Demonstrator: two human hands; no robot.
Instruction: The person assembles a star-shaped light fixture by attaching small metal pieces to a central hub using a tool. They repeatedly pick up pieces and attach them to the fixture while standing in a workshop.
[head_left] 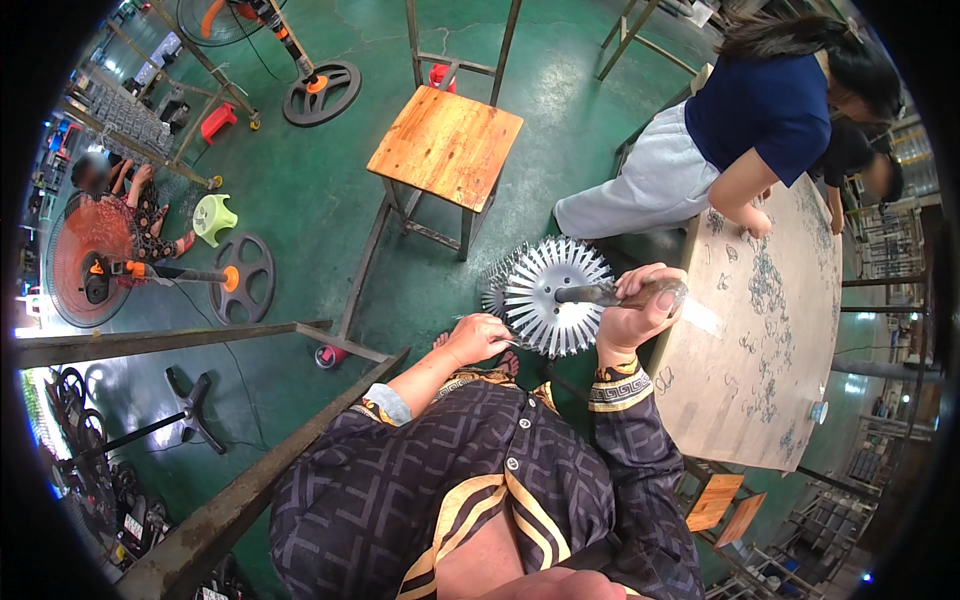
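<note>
Clearly, the slotted silver disc [556,297] sits in front of the person's body, its narrow metal fins fanning out around a flat hub. From that hub a grey shaft [588,294] rises toward the right hand [640,308], whose fingers and thumb are wrapped around its upper end. On the near left side of the disc is the left hand [476,338], its fingers bent together; I cannot tell whether they pinch anything. Beyond the disc, slightly to its left, stands a wooden stool [446,145]. To the disc's right lies a pale tabletop [708,375] scattered with small dark pieces [768,282], where a co-worker in a navy top [760,112] leans over.
</note>
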